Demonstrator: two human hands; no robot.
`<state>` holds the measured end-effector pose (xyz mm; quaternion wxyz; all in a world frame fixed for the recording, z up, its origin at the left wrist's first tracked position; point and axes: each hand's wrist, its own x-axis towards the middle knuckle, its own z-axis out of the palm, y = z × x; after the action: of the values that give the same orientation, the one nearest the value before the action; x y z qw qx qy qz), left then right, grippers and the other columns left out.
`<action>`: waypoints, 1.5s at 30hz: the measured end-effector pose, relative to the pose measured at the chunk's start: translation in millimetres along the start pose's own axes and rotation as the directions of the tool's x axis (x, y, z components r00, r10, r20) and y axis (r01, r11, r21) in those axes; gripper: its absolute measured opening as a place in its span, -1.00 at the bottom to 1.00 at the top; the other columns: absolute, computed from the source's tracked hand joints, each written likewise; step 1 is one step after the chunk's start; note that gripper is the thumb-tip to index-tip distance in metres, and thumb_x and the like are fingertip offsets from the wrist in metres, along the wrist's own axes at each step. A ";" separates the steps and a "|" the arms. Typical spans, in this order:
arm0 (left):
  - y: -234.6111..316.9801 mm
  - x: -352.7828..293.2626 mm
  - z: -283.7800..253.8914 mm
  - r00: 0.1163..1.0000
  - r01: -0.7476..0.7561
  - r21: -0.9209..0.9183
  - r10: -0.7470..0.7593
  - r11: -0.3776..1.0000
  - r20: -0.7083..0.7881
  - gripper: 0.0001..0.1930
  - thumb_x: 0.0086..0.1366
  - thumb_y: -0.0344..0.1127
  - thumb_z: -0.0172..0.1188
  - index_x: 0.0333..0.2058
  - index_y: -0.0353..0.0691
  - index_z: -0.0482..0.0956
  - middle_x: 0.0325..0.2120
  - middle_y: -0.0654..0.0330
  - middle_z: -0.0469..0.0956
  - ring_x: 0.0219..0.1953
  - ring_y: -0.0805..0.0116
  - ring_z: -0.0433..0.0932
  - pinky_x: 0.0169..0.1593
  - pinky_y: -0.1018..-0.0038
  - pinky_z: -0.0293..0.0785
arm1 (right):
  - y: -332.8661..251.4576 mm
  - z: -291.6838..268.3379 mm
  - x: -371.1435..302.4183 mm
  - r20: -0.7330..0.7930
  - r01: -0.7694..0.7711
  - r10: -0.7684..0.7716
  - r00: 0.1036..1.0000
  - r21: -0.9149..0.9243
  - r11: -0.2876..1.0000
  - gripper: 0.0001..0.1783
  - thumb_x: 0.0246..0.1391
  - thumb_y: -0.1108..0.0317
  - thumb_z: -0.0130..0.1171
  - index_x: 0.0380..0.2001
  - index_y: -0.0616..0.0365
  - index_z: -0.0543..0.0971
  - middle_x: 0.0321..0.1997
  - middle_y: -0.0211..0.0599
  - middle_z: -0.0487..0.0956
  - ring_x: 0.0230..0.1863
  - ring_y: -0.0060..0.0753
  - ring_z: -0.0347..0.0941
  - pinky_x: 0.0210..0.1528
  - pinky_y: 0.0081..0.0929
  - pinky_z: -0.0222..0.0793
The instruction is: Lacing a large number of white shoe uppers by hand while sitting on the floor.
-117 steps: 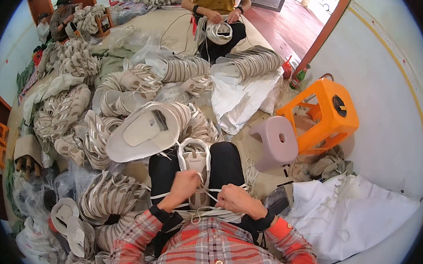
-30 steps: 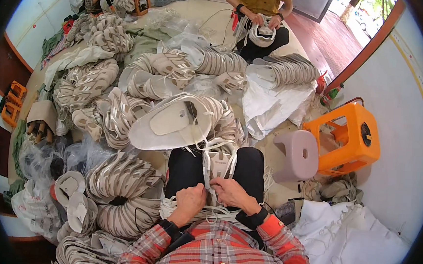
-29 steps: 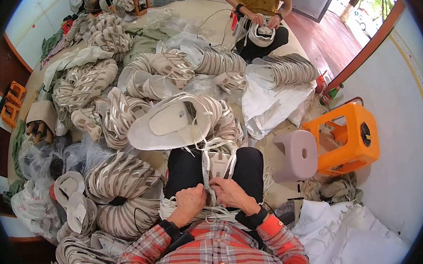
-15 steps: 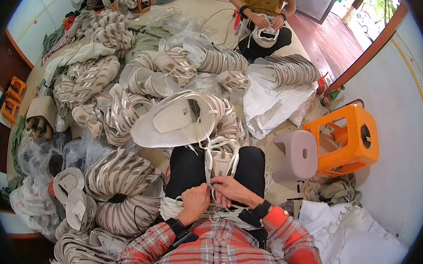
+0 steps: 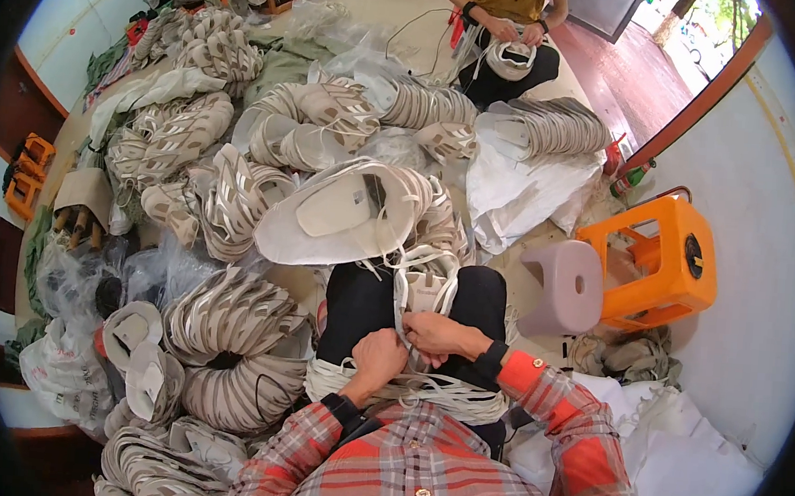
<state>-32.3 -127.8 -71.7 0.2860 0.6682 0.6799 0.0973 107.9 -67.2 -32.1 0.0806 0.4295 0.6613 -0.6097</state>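
A beige and white shoe upper lies between my knees, its open end toward me. My left hand is closed at the near left edge of this upper. Beside it, my right hand is pinched on a thin white shoelace at the same edge; the fingertips of both hands partly hide it. Across my lap lies a bundle of white shoelaces. Just beyond my knees, a stack of uppers with a pale sole-side panel facing up rests on the pile.
Curved stacks of uppers lie at my left, with clear plastic bags behind. To the right stand a mauve stool and an orange stool, near white sheeting. Another person sits ahead, handling an upper.
The view has shifted slightly, moving the scene a little rightward. My hands stay together at the upper's edge, the right hand's fingers tucked further in. The person ahead has lowered their upper's front slightly.
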 end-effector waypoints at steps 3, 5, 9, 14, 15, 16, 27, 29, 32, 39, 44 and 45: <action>-2.4 4.5 -1.9 0.995 0.018 -0.059 -0.012 0.998 0.097 -0.78 -0.01 -0.31 0.00 -0.59 -0.32 0.58 -0.60 -0.12 0.52 -0.49 -0.09 0.54 -0.34 0.15 0.45 | 1.3 -0.1 0.5 -0.042 -0.035 0.036 0.998 0.008 0.999 -0.84 0.06 0.41 -0.16 -0.32 0.27 0.34 -0.71 -0.17 0.47 -0.76 -0.31 0.43 -0.77 -0.40 0.33; 6.4 7.6 -20.4 0.979 0.032 -0.130 -0.005 0.991 0.203 -0.77 0.02 -0.31 0.00 -0.57 -0.32 0.58 -0.60 -0.11 0.53 -0.49 -0.06 0.55 -0.34 0.19 0.45 | 21.5 10.1 7.5 -0.222 0.033 -0.076 0.972 -0.191 0.981 -0.84 0.05 0.39 -0.12 -0.32 0.25 0.34 -0.71 -0.10 0.47 -0.74 -0.24 0.44 -0.72 -0.32 0.33; -10.1 8.9 -35.6 0.968 -0.005 -0.354 0.093 0.935 0.233 -0.76 0.11 -0.29 0.01 -0.53 -0.32 0.57 -0.63 -0.04 0.53 -0.51 0.05 0.56 -0.34 0.32 0.45 | -3.0 13.7 -18.9 -0.515 -0.097 -0.283 0.809 -0.591 0.801 -0.76 -0.15 0.40 0.04 -0.35 0.22 0.34 -0.57 0.02 0.51 -0.58 0.05 0.48 -0.56 -0.13 0.35; 0.8 -6.5 -55.7 0.974 -0.220 -0.425 0.177 0.878 -0.139 -0.73 0.13 -0.21 0.09 -0.43 -0.34 0.57 -0.59 -0.07 0.52 -0.54 0.05 0.53 -0.43 0.39 0.42 | -53.3 -61.3 -119.2 -0.961 0.233 0.029 0.274 0.096 0.968 -0.93 0.13 0.39 -0.09 -0.35 0.15 0.34 -0.50 0.00 0.53 -0.46 -0.14 0.55 -0.50 -0.34 0.45; 6.2 -5.7 -55.0 0.991 -0.124 -0.459 0.135 0.880 -0.008 -0.72 0.14 -0.19 0.09 -0.44 -0.34 0.58 -0.60 -0.05 0.52 -0.58 0.07 0.52 -0.46 0.40 0.41 | -52.4 -62.1 -122.5 -0.884 0.536 0.022 0.466 0.302 0.788 -0.88 0.14 0.40 -0.08 -0.25 0.15 0.29 -0.34 0.03 0.51 -0.36 -0.19 0.55 -0.41 -0.39 0.49; 10.4 -3.5 -50.4 0.976 -0.062 -0.276 0.116 0.959 0.185 -0.66 0.15 -0.11 0.08 -0.48 -0.32 0.58 -0.61 -0.03 0.53 -0.57 0.04 0.53 -0.47 0.32 0.41 | -55.2 -61.6 -122.7 -0.778 0.707 -0.082 0.623 0.516 0.484 -0.80 0.16 0.41 -0.07 -0.15 0.16 0.24 -0.17 0.05 0.50 -0.26 -0.24 0.55 -0.31 -0.44 0.54; -12.7 2.0 -34.5 0.830 -0.011 -0.450 0.260 0.893 0.494 -0.70 0.14 -0.18 0.12 -0.52 -0.35 0.54 -0.64 0.15 0.46 -0.49 0.30 0.50 -0.31 0.43 0.42 | -14.9 -54.6 -146.1 -0.870 0.850 0.016 0.493 0.486 0.204 -0.80 0.06 0.37 0.09 -0.25 0.22 0.43 -0.45 -0.29 0.51 -0.36 -0.37 0.50 -0.25 -0.41 0.46; -6.3 -8.1 -60.8 0.833 0.020 -0.647 0.345 0.762 0.432 -0.77 0.15 -0.24 0.13 -0.49 -0.32 0.56 -0.58 0.21 0.44 -0.42 0.40 0.44 -0.28 0.50 0.36 | 9.6 -89.7 -223.4 -0.990 0.689 -0.117 -0.080 -0.140 0.711 -0.77 0.05 0.33 0.01 -0.22 0.18 0.41 -0.37 -0.30 0.49 -0.30 -0.48 0.39 -0.24 -0.58 0.33; -18.4 -9.1 -79.1 0.809 0.101 -0.849 0.454 0.518 0.373 -0.88 0.16 -0.33 0.15 -0.41 -0.21 0.61 -0.37 0.31 0.44 -0.25 0.51 0.35 -0.22 0.58 0.25 | 148.4 -165.2 -434.2 -0.934 0.879 -0.162 -0.319 -0.355 0.317 -0.88 0.15 0.53 -0.11 -0.30 0.25 0.45 -0.26 -0.21 0.48 -0.07 -0.34 0.36 0.22 -0.34 0.17; 1.0 8.0 -59.6 0.870 -0.283 -0.376 0.401 0.882 0.286 -0.69 0.06 -0.52 0.04 -0.15 -0.24 0.38 -0.49 0.21 0.45 -0.45 0.32 0.47 -0.39 0.41 0.37 | 215.2 -158.9 -565.9 -0.736 -0.408 -0.259 -0.626 0.026 0.913 -0.78 0.16 0.36 -0.04 -0.35 0.29 0.51 -0.31 -0.22 0.53 -0.24 -0.39 0.43 0.07 -0.44 0.31; -28.2 21.8 -13.8 0.934 -0.232 -0.739 0.358 0.632 0.013 -0.76 0.10 -0.56 0.02 -0.20 -0.32 0.41 -0.44 0.16 0.44 -0.47 0.31 0.49 -0.36 0.47 0.42 | 215.7 -119.9 -761.7 -0.588 0.240 -0.077 -0.805 -0.441 0.865 -0.67 0.17 0.25 -0.10 -0.19 0.27 0.51 -0.23 -0.26 0.52 -0.10 -0.34 0.42 0.03 -0.35 0.33; -29.9 21.5 -11.9 0.978 -0.113 -0.812 0.210 0.573 0.012 -0.79 0.12 -0.57 0.02 -0.22 -0.34 0.42 -0.42 0.15 0.44 -0.45 0.31 0.50 -0.35 0.49 0.43 | 232.9 -112.9 -751.3 -0.629 -0.189 -0.275 -0.727 -0.202 0.961 -0.67 0.18 0.26 -0.12 -0.15 0.26 0.48 -0.21 -0.25 0.50 -0.11 -0.34 0.43 -0.01 -0.37 0.35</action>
<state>-62.7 -106.7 -83.0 0.5832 0.5291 0.4817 0.3846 774.5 -347.5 297.4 -0.5692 0.6636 0.4074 0.2640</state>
